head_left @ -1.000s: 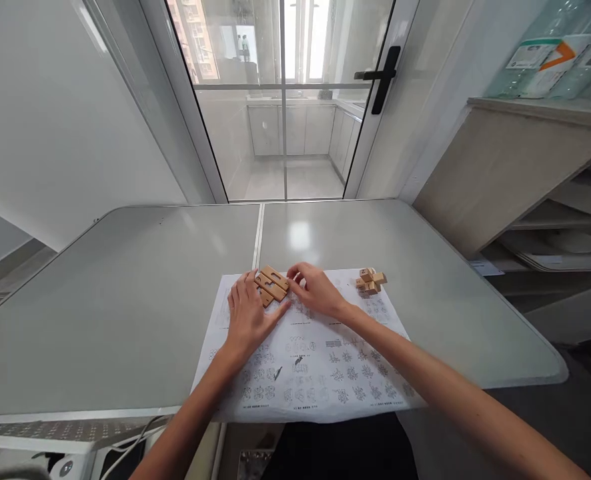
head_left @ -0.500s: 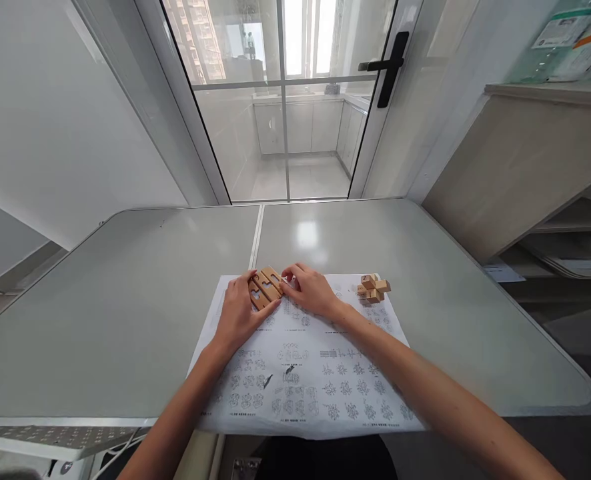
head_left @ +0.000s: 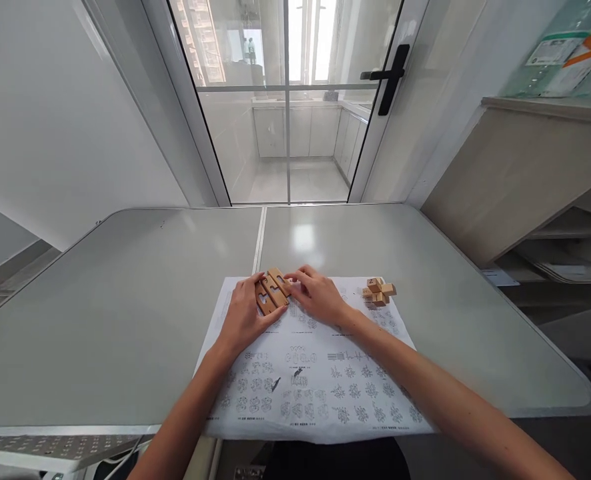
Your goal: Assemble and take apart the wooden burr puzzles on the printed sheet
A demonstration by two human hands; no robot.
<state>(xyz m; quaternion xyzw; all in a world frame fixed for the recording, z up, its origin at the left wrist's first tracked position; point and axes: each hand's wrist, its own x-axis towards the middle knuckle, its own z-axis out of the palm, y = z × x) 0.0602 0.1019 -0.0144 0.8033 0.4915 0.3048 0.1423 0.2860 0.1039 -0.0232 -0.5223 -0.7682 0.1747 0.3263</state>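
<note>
Several flat wooden puzzle pieces with cut notches (head_left: 272, 293) lie side by side on a printed instruction sheet (head_left: 315, 373). My left hand (head_left: 245, 307) closes around their left side, thumb along the near edge and fingers at the far left end. At the row's right side, the bent fingers of my right hand (head_left: 318, 293) pinch the rightmost piece; the exact fingertip contact is partly hidden. That piece sits a little farther out than the others. To the right of my right hand, an assembled wooden block puzzle (head_left: 378, 292) with a marked face rests on the sheet.
The sheet lies on a grey table (head_left: 100, 320) with a seam running away from me. Behind the table stands a glass door (head_left: 288, 133) with a black handle (head_left: 393, 77). A wooden shelf unit (head_left: 515, 173) with plastic-wrapped bottles (head_left: 560, 60) is on the right.
The view has shifted slightly. Both hands stay at the puzzle pieces, and the rightmost piece looks slid a little away from me against its neighbours.
</note>
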